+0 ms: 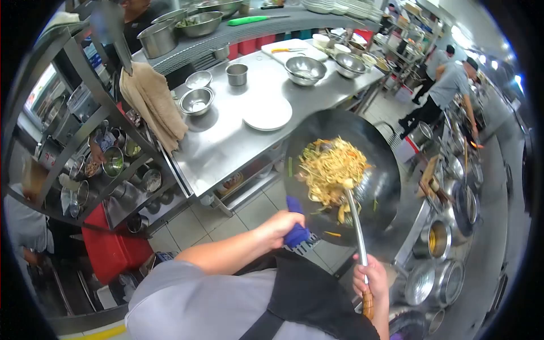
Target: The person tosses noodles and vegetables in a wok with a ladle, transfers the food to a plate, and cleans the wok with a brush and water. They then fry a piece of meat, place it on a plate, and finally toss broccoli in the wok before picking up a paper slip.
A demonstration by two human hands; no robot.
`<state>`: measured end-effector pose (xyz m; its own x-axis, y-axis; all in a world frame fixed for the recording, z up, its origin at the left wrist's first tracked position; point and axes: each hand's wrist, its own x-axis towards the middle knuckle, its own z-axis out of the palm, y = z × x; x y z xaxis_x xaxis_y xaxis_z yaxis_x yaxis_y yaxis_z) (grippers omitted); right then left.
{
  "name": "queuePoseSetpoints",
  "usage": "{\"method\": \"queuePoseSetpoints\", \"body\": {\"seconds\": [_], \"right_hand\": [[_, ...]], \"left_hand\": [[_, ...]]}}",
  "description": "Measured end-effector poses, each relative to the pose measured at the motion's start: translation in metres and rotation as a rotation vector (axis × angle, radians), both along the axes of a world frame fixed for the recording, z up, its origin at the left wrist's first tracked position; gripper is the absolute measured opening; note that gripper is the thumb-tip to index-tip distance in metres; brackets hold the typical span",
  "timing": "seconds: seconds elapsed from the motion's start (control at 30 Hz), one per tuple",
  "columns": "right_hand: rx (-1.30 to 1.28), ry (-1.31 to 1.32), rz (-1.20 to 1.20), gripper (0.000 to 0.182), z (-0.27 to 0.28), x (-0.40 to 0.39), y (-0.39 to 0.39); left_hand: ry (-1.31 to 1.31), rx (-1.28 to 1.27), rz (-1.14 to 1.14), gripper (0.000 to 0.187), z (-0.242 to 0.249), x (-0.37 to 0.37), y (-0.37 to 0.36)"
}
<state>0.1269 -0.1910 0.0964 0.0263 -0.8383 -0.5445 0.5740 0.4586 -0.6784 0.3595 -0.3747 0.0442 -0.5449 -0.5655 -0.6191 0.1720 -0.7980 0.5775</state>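
Observation:
A large dark wok [381,156] is held up in front of me, over the gap beside the steel table. Stir-fried noodles [334,167] with bits of vegetable lie in it, mostly toward its far left. My left hand [277,228] is closed around a blue cloth [296,229] at the wok's near left edge, gripping the wok through it. My right hand [371,276] is wrapped round the wooden handle of a long metal ladle [358,226]. The ladle's head touches the noodles and is partly hidden by them.
On the steel table [221,147] stand a white plate [269,113], metal bowls [196,101], a metal pot [237,73] and a white cutting board [294,50]. Pots [433,241] line the stove at right. A person [453,85] works farther along. A towel [150,102] hangs at left.

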Motion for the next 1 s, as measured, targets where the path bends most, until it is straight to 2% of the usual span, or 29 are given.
{"method": "queuePoseSetpoints", "body": {"seconds": [0.13,0.23,0.3,0.53,0.77,1.0], "right_hand": [[-0.039,0.002,0.169,0.027,0.016,-0.006,-0.101],[-0.070,-0.044,0.277,0.026,0.029,-0.003,-0.167],[-0.116,-0.142,0.380,0.026,0.035,-0.004,-0.204],[-0.110,-0.102,0.632,0.027,0.056,-0.027,-0.314],[-0.101,-0.134,0.900,0.028,0.057,-0.088,-0.421],[-0.149,-0.031,1.136,0.030,0.049,-0.139,-0.523]], "left_hand": [[0.035,-0.064,0.239,0.017,0.001,0.039,-0.043],[-0.035,-0.075,0.446,0.013,0.012,0.059,-0.063],[-0.032,-0.080,0.510,0.012,0.017,0.071,-0.070],[0.024,0.046,0.761,0.011,0.017,0.071,-0.069],[-0.007,0.131,1.148,0.014,0.013,0.002,-0.047],[-0.100,0.234,1.508,0.021,0.044,-0.091,-0.018]]}}
